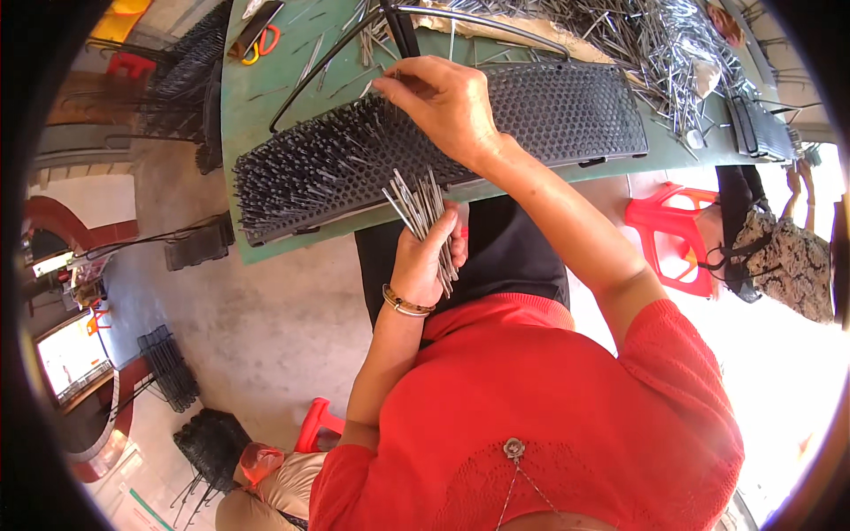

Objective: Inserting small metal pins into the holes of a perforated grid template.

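Gripping bundle of metal pins point(423, 211), left hand point(423, 257) fingers curled tight; right hand point(447, 106) fingers pinching single pin over black perforated panel point(567, 111).

Left half of black perforated tray point(567, 111) is packed with upright pins point(310, 173), no way through. Right half is bare holes, open from above. Loose pin pile point(655, 35) crowds the green table point(243, 106) behind it. Curved metal bar point(478, 22) crosses over the back edge. Front table edge is free.
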{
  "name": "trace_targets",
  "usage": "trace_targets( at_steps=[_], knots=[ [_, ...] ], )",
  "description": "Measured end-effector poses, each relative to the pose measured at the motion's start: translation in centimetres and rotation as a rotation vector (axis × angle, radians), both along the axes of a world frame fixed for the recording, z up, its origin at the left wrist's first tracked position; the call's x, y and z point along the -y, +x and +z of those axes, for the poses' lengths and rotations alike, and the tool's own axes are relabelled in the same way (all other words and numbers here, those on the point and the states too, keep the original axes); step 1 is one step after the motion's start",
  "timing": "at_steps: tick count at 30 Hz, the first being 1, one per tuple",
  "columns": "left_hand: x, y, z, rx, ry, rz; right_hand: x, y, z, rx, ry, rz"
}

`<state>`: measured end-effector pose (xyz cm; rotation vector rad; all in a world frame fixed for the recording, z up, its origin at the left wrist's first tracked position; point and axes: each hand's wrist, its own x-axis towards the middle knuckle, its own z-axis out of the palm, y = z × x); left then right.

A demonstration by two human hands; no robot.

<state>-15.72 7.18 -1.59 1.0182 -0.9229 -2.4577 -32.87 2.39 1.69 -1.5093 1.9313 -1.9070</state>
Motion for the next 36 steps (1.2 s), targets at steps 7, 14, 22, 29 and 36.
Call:
trace_targets(
  at_steps=[7, 14, 22, 29, 36],
  knots=[
    [0.2, 0.0, 0.3, 0.008, 0.015, 0.007, -0.1, 0.7, -0.9, -0.126, 0.061, 0.039],
    [0.6, 0.8, 0.3, -0.010, 0.034, -0.003, 0.6, 0.1, -0.8, -0.498, 0.035, 0.086],
    [0.7, 1.1, 0.1, -0.097, -0.021, -0.012, -0.1, 0.3, -0.7, -0.528, 0.035, 0.118],
    [0.9, 1.1, 0.5, -0.093, -0.010, 0.014, -2.0, 0.6, 0.7, -0.209, 0.167, 0.077],
    [1.1, 0.3, 1.0, -0.137, -0.043, 0.016, -6.0, 0.1, -0.1, 0.495, 0.625, 0.498]
  ],
)
